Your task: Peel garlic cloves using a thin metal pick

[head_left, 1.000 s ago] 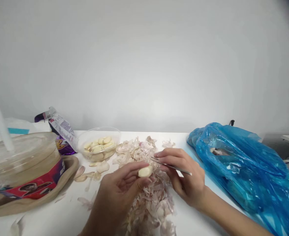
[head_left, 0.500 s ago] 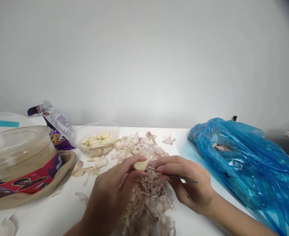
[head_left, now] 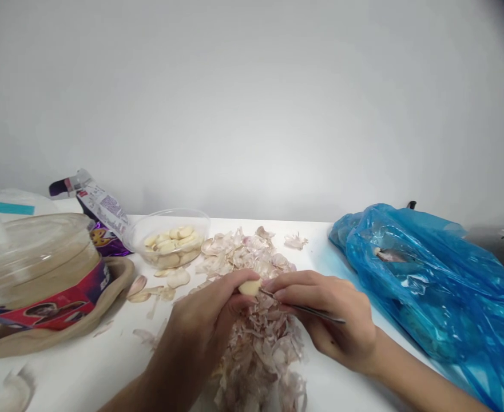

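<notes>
Between the thumb and forefinger of my left hand (head_left: pixel 204 320) is a pale, peeled garlic clove (head_left: pixel 250 287). My right hand (head_left: pixel 329 315) grips a thin metal tool (head_left: pixel 316 312), perhaps a small knife; its tip meets the clove's right end, and the finger pads partly cover it. Below and behind both hands spreads a heap of dry garlic skins (head_left: pixel 260 355). A clear plastic bowl (head_left: pixel 170 213) with peeled cloves (head_left: pixel 177 240) stands behind my left hand. Some cloves and skin scraps (head_left: pixel 178 278) lie in front of the bowl.
A blue plastic bag (head_left: pixel 423 297) with garlic showing through its opening fills the right side. On the left, a large lidded drink cup (head_left: pixel 37 269) with a straw sits in a cardboard holder (head_left: pixel 118 280). Behind it lies a purple snack wrapper (head_left: pixel 108 229). A grey wall backs the white table.
The clove has turned slightly and shifted a little to the right in my left fingers. The metal tool stays at its right end. The camera view has shifted slightly.
</notes>
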Motion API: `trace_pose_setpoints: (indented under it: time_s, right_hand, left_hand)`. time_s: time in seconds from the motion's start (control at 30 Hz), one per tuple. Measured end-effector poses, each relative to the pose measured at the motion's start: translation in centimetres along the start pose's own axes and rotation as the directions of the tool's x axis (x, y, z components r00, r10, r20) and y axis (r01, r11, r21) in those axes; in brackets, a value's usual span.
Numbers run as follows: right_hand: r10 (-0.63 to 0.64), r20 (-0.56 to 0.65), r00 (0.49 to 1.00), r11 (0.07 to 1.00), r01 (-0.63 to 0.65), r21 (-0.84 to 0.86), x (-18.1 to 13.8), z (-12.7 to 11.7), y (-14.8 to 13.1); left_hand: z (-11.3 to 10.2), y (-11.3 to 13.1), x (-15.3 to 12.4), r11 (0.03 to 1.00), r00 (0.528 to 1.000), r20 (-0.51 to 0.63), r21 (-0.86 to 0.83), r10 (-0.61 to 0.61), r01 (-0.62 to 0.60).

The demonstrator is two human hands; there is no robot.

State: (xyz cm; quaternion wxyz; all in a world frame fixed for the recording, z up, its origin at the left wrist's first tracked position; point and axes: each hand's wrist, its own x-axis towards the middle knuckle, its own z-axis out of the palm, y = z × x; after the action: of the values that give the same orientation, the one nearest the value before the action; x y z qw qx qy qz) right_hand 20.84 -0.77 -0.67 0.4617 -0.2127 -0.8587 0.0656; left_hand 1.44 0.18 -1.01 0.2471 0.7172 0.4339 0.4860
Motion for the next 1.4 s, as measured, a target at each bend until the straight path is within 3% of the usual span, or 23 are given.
trace_pose_setpoints:
  time_s: [0.27, 0.77, 1.1, 1.4]
  right_hand:
    - [0.010, -0.017, 1.000, 1.000, -0.010, 0.013, -0.11, 0.21, 0.01]
    - [-0.132, -0.078, 0.988, 0.990, 0.128, -0.056, -0.59, 0.51, -0.09]
    - [-0.124, -0.075, 0.989, 0.992, 0.121, -0.042, -0.54, 0.56, 0.07]
    - [-0.130, -0.071, 0.989, 0.991, 0.127, -0.051, -0.58, 0.52, 0.13]
  left_hand:
    - [-0.22, 0.23, 0.05, 0.991, 0.995, 0.041, 0.094, 0.088, -0.091]
    - [-0.02, 0.23, 0.08, 0.919, 0.972, 0.075, 0.319, 0.221, -0.233]
    - [-0.13, -0.03, 0.01, 0.914, 0.973, 0.062, 0.335, 0.222, -0.230]
    - [-0.26, 0.42, 0.41, 0.955, 0.993, 0.039, 0.274, 0.109, -0.115]
